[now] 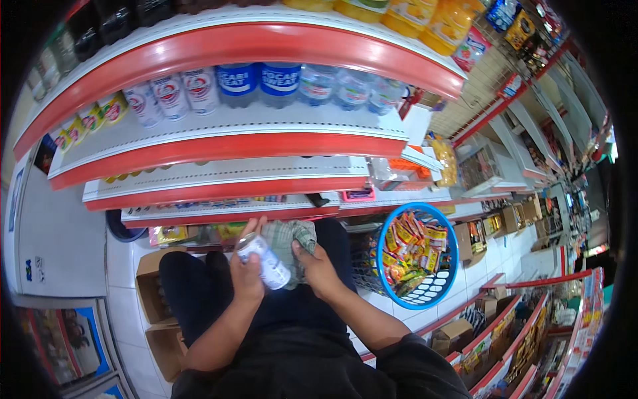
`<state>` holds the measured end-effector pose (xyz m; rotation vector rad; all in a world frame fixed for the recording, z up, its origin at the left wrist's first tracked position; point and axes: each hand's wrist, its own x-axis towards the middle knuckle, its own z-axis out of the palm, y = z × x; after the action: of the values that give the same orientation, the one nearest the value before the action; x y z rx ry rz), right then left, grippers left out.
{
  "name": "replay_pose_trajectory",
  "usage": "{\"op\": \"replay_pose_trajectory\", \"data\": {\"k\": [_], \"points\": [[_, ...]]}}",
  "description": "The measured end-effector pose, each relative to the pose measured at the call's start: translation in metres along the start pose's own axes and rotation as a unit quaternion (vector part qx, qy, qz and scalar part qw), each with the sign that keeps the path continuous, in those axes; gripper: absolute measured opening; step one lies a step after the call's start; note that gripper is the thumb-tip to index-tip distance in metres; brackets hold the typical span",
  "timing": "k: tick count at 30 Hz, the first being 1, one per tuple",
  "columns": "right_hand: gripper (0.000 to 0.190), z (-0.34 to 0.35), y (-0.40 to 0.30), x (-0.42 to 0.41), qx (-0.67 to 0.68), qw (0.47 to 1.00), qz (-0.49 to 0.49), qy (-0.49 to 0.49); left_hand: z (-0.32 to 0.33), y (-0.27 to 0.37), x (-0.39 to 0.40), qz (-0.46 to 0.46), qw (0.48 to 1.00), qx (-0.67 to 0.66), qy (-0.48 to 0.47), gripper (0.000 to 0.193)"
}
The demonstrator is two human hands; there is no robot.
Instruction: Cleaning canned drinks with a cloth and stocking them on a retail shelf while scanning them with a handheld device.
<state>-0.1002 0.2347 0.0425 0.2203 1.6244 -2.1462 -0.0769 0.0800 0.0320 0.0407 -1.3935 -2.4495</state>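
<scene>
My left hand (249, 274) is wrapped around a white drink can (269, 264) with blue print, tilted over my lap. Its metal end points up and away from me. In my right hand (316, 267) is a folded green checked cloth (291, 244), gripped between thumb and fingers. Part of the cloth lies behind the can; whether it touches the can I cannot tell. Ahead, the middle shelf (239, 119) carries white cans (169, 97), blue-labelled Pocari Sweat bottles (259, 87) and clear water bottles (354, 90).
A blue plastic basket (453, 259) full of snack packets (411, 244) stands at my right. Open cardboard boxes (154, 277) sit on the floor at my left, near a white cabinet (65, 239). Red shelf edges (234, 192) project just beyond my knees. More racks (498, 344) stand to the right.
</scene>
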Motion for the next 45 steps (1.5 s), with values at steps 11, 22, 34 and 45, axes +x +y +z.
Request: {"op": "replay_pose_trajectory", "data": {"k": [11,22,34,45], "points": [[0.06,-0.322,0.035,-0.014,-0.596,0.679,-0.168,0.396,-0.116,-0.002,-0.006,-0.078,0.994,0.033,0.063,0.078],[0.024,-0.159,0.008,0.103,-0.578,0.724,-0.31,0.215,-0.208,-0.046,-0.019,-0.153,0.979,-0.067,0.117,0.055],[0.065,-0.108,0.066,0.261,-0.783,0.567,-0.239,0.088,-0.22,-0.07,0.0,-0.248,0.95,-0.092,0.164,0.042],[0.052,-0.057,0.003,0.096,-0.543,0.827,0.051,-0.135,-0.213,-0.056,0.01,-0.236,0.943,-0.15,0.183,0.05]]}}
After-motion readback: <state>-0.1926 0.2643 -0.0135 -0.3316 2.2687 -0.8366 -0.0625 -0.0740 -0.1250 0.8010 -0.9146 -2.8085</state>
